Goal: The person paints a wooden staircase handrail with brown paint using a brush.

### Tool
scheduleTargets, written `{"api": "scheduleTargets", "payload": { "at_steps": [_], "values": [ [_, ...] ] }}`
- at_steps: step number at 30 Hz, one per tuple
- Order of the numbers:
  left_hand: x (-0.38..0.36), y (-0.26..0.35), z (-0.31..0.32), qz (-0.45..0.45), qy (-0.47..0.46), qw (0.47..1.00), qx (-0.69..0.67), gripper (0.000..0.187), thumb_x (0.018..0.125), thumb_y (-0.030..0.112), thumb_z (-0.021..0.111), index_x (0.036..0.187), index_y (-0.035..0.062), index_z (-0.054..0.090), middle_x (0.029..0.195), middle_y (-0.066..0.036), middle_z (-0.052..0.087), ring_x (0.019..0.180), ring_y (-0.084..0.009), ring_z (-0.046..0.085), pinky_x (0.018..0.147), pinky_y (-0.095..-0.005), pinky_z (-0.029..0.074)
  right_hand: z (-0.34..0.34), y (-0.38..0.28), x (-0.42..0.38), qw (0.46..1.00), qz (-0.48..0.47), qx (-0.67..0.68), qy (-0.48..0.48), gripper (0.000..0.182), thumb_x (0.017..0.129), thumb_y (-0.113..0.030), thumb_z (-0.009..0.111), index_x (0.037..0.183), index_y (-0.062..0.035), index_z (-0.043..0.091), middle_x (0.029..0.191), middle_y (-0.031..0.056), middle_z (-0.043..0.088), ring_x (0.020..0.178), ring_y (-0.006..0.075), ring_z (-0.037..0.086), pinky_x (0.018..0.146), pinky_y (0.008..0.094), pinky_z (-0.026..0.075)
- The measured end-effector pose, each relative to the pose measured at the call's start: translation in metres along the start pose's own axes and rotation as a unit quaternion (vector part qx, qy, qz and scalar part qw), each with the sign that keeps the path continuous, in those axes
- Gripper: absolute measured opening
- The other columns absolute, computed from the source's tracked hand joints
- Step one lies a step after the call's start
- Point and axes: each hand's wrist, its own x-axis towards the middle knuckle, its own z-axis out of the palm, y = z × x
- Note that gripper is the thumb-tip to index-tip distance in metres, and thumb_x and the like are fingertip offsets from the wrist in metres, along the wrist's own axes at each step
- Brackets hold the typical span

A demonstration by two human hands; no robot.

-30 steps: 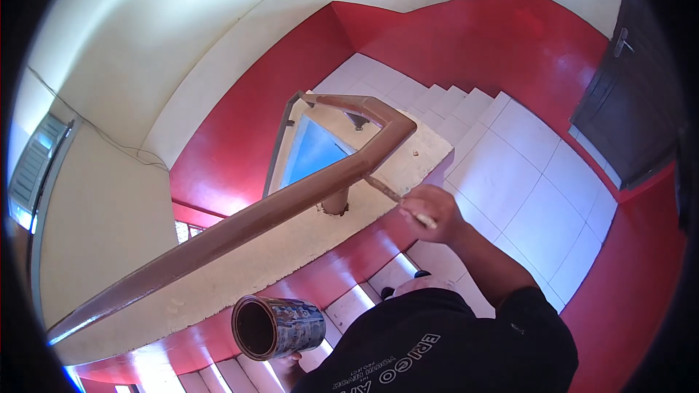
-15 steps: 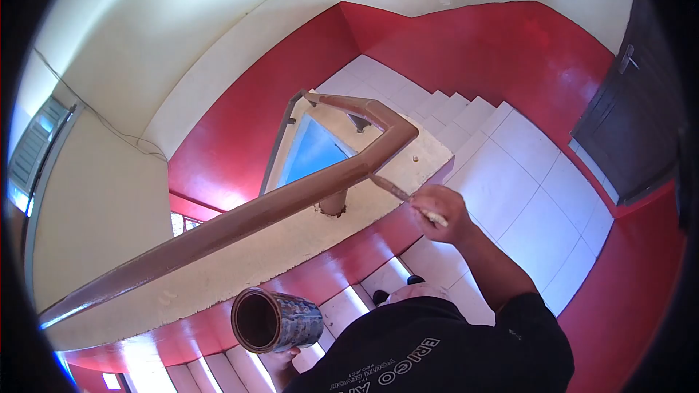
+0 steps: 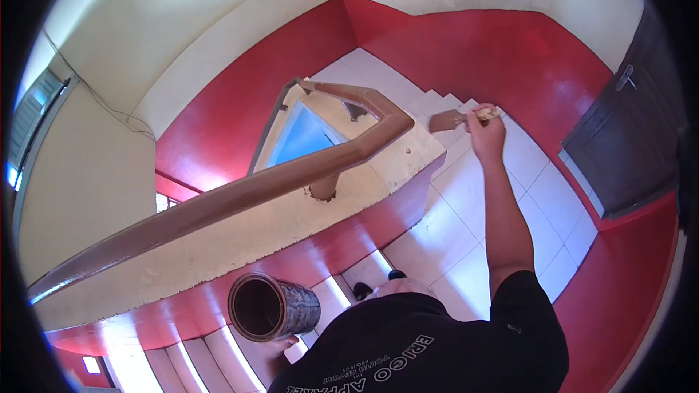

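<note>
My right hand (image 3: 486, 128) grips a flat paintbrush (image 3: 447, 121) by its handle, with the arm stretched forward. The brush's brown-coated bristles point left, past the bend of the brown handrail (image 3: 342, 153) and apart from it. Low in the view, my left hand (image 3: 282, 346) is closed at the underside of a paint can (image 3: 300, 307); part of that hand is hidden. The can is tilted, its open mouth toward me, dark inside and smeared with paint outside. A short brown post (image 3: 324, 188) holds the rail above the cream ledge (image 3: 375, 193).
White-tiled stairs (image 3: 349, 276) run beneath me, with a tiled landing (image 3: 466, 204) to the right. More steps climb beyond the rail. Red-and-cream walls (image 3: 495, 51) surround the stairwell, and a dark door (image 3: 637, 131) stands at the right.
My right hand has moved up and to the right with the paintbrush, taking the bristles from beside the rail's underside to beyond its bend. The can stays nearly where it was.
</note>
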Motion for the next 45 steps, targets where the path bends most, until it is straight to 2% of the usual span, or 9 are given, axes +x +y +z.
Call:
{"api": "scheduleTargets", "payload": {
  "at_steps": [6, 11, 17, 22, 26, 30, 33, 38, 45],
  "values": [
    [0.000, 0.015, 0.017, -0.027, -0.004, 0.999, -0.026, 0.109, 0.052, 0.042, 0.096, 0.137, -0.0019, 0.043, 0.128, -0.012, 0.055, 0.115, -0.0251, 0.055, 0.096, -0.0426, 0.048, 0.022, -0.016, 0.000, 0.988, 0.058, 0.140, 0.010, 0.007, 0.092, -0.008, 0.062, 0.096, -0.0043, 0.059, 0.080, 0.0062, 0.063, 0.066, 0.0133, 0.063, 0.060, 0.0274, 0.057],
    [-0.009, 0.001, 0.012, -0.008, -0.009, 1.000, -0.027, 0.107, 0.054, 0.034, 0.096, 0.139, -0.0008, 0.041, 0.132, -0.012, 0.052, 0.120, -0.0255, 0.053, 0.100, -0.0427, 0.046, -0.035, 0.040, 0.013, 0.995, 0.067, -0.040, 0.062, 0.012, 0.088, -0.010, 0.065, 0.096, -0.0028, 0.059, 0.083, 0.0076, 0.063, 0.068, 0.0148, 0.064, 0.060, 0.0294, 0.057],
    [-0.016, -0.010, 0.020, 0.023, -0.031, 0.998, -0.054, 0.107, 0.056, 0.025, 0.097, 0.142, 0.0005, 0.038, 0.136, -0.012, 0.050, 0.125, -0.0260, 0.050, 0.105, -0.0430, 0.043, -0.131, 0.045, -0.101, 0.977, 0.148, 0.031, 0.149, 0.014, 0.089, -0.015, 0.066, 0.097, -0.0059, 0.058, 0.081, 0.0067, 0.062, 0.069, 0.0165, 0.062, 0.060, 0.0323, 0.056],
    [0.020, -0.069, 0.037, 0.060, -0.084, 0.994, 0.020, 0.112, 0.058, 0.027, 0.096, 0.145, 0.0019, 0.029, 0.139, -0.015, 0.046, 0.129, -0.0283, 0.048, 0.108, -0.0443, 0.040, -0.114, 0.011, -0.163, 0.982, 0.139, 0.067, 0.110, 0.018, 0.091, -0.017, 0.066, 0.102, -0.0056, 0.058, 0.084, 0.0059, 0.062, 0.070, 0.0167, 0.061, 0.063, 0.0340, 0.054],
    [0.037, -0.054, 0.072, 0.190, -0.082, 0.978, 0.000, 0.120, 0.054, 0.034, 0.097, 0.144, 0.0019, 0.024, 0.137, -0.017, 0.045, 0.129, -0.0297, 0.048, 0.108, -0.0441, 0.039, -0.055, -0.111, -0.172, 0.990, -0.026, 0.117, -0.078, 0.015, 0.094, -0.006, 0.058, 0.109, -0.0017, 0.056, 0.097, 0.0073, 0.056, 0.081, 0.0162, 0.060, 0.068, 0.0313, 0.054],
    [0.015, -0.036, 0.070, 0.208, -0.059, 0.976, 0.026, 0.121, 0.053, 0.037, 0.097, 0.143, 0.0011, 0.025, 0.135, -0.018, 0.046, 0.128, -0.0306, 0.048, 0.108, -0.0442, 0.040, -0.019, -0.220, -0.197, 0.925, -0.181, 0.182, -0.280, 0.013, 0.091, -0.001, 0.057, 0.103, -0.0003, 0.058, 0.095, 0.0091, 0.056, 0.079, 0.0150, 0.059, 0.069, 0.0297, 0.052],
    [-0.018, -0.040, 0.057, 0.209, -0.020, 0.971, 0.118, 0.123, 0.050, 0.039, 0.096, 0.143, 0.0008, 0.025, 0.134, -0.020, 0.045, 0.127, -0.0328, 0.048, 0.108, -0.0445, 0.039, 0.020, -0.288, -0.259, 0.903, -0.218, 0.078, -0.363, 0.012, 0.086, -0.003, 0.062, 0.098, -0.0006, 0.059, 0.094, 0.0103, 0.058, 0.079, 0.0155, 0.060, 0.070, 0.0289, 0.052],
    [-0.067, -0.058, 0.045, 0.206, 0.036, 0.973, 0.094, 0.120, 0.051, 0.038, 0.096, 0.143, 0.0026, 0.027, 0.138, -0.021, 0.042, 0.130, -0.0363, 0.044, 0.110, -0.0467, 0.036, 0.070, -0.311, -0.319, 0.781, -0.235, -0.092, -0.571, 0.011, 0.080, -0.005, 0.068, 0.087, -0.0006, 0.062, 0.081, 0.0081, 0.063, 0.069, 0.0135, 0.062, 0.061, 0.0262, 0.046],
    [-0.118, -0.070, 0.029, 0.192, 0.074, 0.972, 0.114, 0.121, 0.050, 0.038, 0.095, 0.143, 0.0030, 0.027, 0.139, -0.022, 0.043, 0.129, -0.0400, 0.045, 0.109, -0.0493, 0.037, 0.090, -0.280, -0.389, 0.664, -0.296, -0.259, -0.636, 0.012, 0.074, -0.009, 0.074, 0.082, -0.0098, 0.065, 0.069, 0.0082, 0.065, 0.062, 0.0256, 0.066, 0.055, 0.0324, 0.048]
  ]
}}
